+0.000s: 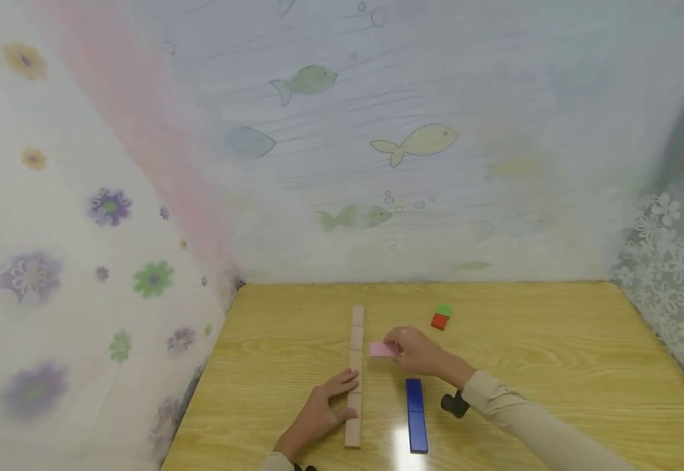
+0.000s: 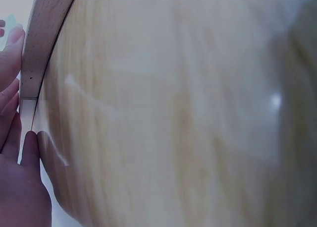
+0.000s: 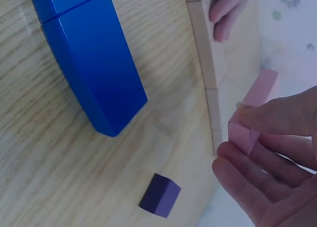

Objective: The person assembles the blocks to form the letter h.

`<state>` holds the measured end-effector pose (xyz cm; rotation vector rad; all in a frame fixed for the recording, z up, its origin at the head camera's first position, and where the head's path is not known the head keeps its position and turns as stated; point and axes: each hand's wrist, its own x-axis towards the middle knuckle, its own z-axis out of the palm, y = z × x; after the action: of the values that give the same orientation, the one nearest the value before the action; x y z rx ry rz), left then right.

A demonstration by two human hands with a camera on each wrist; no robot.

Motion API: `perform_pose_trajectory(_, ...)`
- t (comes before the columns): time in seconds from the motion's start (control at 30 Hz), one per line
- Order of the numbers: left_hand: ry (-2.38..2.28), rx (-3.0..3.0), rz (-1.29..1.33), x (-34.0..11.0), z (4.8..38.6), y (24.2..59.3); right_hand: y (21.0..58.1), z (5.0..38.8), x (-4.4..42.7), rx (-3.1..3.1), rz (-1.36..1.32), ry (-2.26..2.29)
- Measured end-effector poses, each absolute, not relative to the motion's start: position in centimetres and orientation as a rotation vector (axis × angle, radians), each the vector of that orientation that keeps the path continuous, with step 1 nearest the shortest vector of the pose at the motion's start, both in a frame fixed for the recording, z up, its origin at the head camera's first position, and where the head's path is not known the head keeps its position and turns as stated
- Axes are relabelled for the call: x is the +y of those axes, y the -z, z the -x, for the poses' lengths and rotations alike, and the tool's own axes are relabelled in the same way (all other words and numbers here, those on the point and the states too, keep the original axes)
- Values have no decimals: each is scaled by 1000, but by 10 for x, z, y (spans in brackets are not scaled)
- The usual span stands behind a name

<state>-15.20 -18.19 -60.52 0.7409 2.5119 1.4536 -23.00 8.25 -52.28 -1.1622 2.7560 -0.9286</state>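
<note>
My right hand (image 1: 421, 351) pinches a pink block (image 1: 381, 349) between thumb and fingers, just right of a row of plain wooden blocks (image 1: 356, 360). In the right wrist view the pink block (image 3: 262, 90) shows as a long bar. My left hand (image 1: 321, 409) touches the near part of the wooden row, its fingers and thumb apart and fairly straight. The left wrist view has the fingers (image 2: 10, 63) beside a wooden block (image 2: 44, 38). Two blue blocks (image 1: 416, 418) lie end to end, to the right of the wooden row.
Small red (image 1: 439, 321) and green (image 1: 444, 311) blocks stand together farther back on the wooden table (image 1: 530, 347). A small purple block (image 3: 161, 195) appears in the right wrist view. Painted walls (image 1: 377, 248) border the table's back and left.
</note>
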Motion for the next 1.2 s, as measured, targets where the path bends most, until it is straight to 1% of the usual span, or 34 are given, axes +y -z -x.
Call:
perform_pose_trajectory(0.27, -1460, 2505, -704, -181, 152, 603, 535, 234, 73, 2738, 1108, 941)
perform_pose_trajectory(0.5, -1463, 2521, -721, -181, 152, 602, 545, 236, 67, 2730, 1137, 947)
perform_pose_trajectory(0.9, -1475, 2540, -722, -177, 150, 599, 552, 238, 62, 2720, 1182, 965)
perform_pose_trajectory(1.2, -1461, 2519, -756, -181, 152, 603, 557, 239, 62, 2728, 1133, 939)
